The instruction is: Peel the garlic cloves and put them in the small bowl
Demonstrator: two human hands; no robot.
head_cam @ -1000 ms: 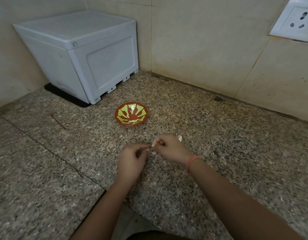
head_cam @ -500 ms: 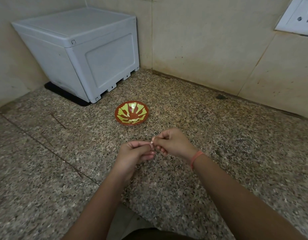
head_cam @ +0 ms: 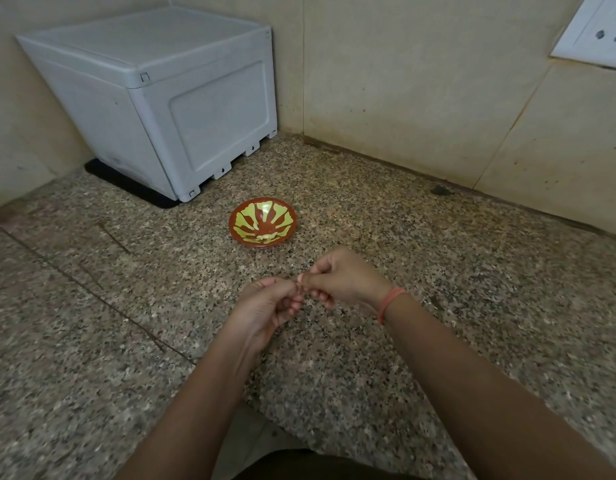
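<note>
Both hands together over counter (head_cam: 472, 278): left hand (head_cam: 266, 308) & right hand (head_cam: 346, 278) pinch a garlic clove (head_cam: 300, 287), I barely see it; small bowl (head_cam: 292, 216) at 11 o'clock, near, apart.

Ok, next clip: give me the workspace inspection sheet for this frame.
Surface: speckled granite counter, thin scratch lines on its left part.
Job's things: bowl upright beyond the hands, no clove seen in it; clove barely shows, pinched between both hands.
Clutter: grey box on a black mat at back left; dark speck by the wall.
Grippers: left hand and right hand meet fingertip to fingertip on the near side of the bowl, fingers curled; orange band on the right wrist.
Cables: nothing seen.
Surroundings: tiled walls; socket upper right, nothing plugged in.
</note>
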